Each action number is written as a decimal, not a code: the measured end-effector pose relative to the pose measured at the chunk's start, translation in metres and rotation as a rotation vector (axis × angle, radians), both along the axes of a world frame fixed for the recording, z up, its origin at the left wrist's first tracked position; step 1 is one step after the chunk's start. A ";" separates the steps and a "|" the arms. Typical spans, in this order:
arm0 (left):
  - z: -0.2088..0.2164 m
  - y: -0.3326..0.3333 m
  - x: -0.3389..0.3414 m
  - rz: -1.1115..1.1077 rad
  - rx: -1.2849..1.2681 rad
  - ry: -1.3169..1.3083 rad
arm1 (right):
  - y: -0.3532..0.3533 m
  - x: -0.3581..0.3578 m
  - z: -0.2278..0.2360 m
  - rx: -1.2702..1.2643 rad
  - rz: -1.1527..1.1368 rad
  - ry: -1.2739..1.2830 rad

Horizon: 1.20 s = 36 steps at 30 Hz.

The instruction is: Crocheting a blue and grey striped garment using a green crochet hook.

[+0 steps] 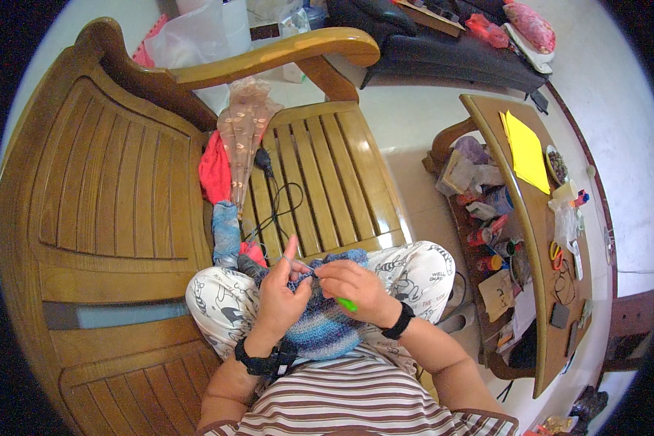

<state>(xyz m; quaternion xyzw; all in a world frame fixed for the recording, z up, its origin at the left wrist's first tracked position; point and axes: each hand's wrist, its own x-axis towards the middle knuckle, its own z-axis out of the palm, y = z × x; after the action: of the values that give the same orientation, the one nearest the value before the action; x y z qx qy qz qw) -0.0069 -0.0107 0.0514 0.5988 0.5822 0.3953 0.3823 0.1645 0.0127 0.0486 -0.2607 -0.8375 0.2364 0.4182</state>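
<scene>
A blue, white and grey striped crocheted piece (323,334) lies in my lap, its upper edge between my two hands. My left hand (282,294) is partly closed at that edge, its index finger pointing up with a strand of yarn (298,262) running from it toward the right hand. Closed round a crochet hook with a bright green handle (347,304), my right hand (357,288) meets the work from the right. The hook's tip is too small to make out. Dark bands circle both wrists.
I sit on a slatted wooden bench (327,167). Beside me lie a folded brown umbrella (245,123), a red cloth (215,168) and a black cable (276,211). At right, a wooden table (525,240) holds yellow sheets (527,152) and scissors (556,254), with a cluttered shelf beneath.
</scene>
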 end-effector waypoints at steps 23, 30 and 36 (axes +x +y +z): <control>-0.018 0.009 -0.021 -0.332 -0.359 -0.723 | 0.001 0.015 -0.011 -1.085 0.121 0.821; -0.029 0.009 -0.011 -0.266 -0.517 -1.003 | -0.001 -0.006 -0.025 -0.383 -0.055 0.394; -0.003 0.029 -0.028 -0.390 -0.321 -0.151 | -0.003 0.002 -0.030 -0.771 -0.093 0.563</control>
<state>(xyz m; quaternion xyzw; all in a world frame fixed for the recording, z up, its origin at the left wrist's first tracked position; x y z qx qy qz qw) -0.0344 0.0178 0.0480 0.6004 0.4809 0.2600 0.5837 0.1663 0.0101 0.0186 -0.3598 -0.5304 0.5721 0.5117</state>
